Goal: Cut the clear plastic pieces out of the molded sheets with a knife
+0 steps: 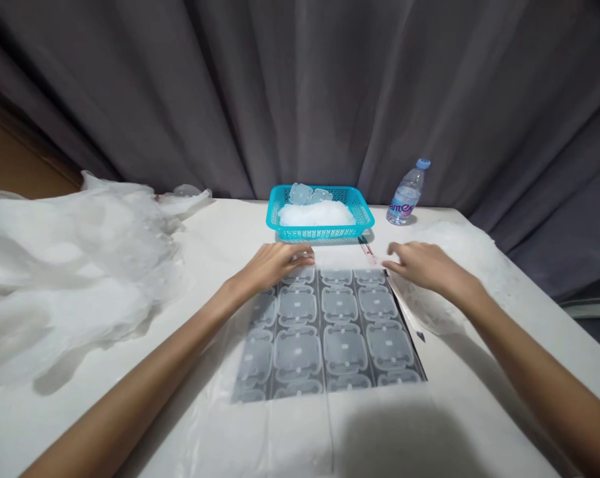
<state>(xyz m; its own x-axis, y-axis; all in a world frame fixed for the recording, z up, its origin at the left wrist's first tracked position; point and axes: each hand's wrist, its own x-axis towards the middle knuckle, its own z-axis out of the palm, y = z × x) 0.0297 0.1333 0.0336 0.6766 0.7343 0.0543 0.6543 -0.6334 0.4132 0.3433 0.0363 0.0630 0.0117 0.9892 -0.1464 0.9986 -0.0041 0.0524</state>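
Note:
A printed sheet (344,348) with rows of pale rounded squares on a dark ground lies on the table. Thin translucent plastic film (300,431) covers it and spreads past its left and front sides. My left hand (275,262) is closed at the sheet's far edge, its thumb and fingers pinching the film. At the far right corner, my right hand (422,265) pinches a strip of the film between thumb and forefinger. Red-and-black slender tools (364,247) lie between the hands and the basket. A dark pointed tip (420,336) shows beside the sheet's right side.
A turquoise basket (320,232) at the back holds white soft material and clear rounded pieces. Right of it stands a water bottle (406,192). Crumpled white film (71,265) heaps on the left, more plastic (449,252) at right. A grey curtain (300,86) hangs behind the table.

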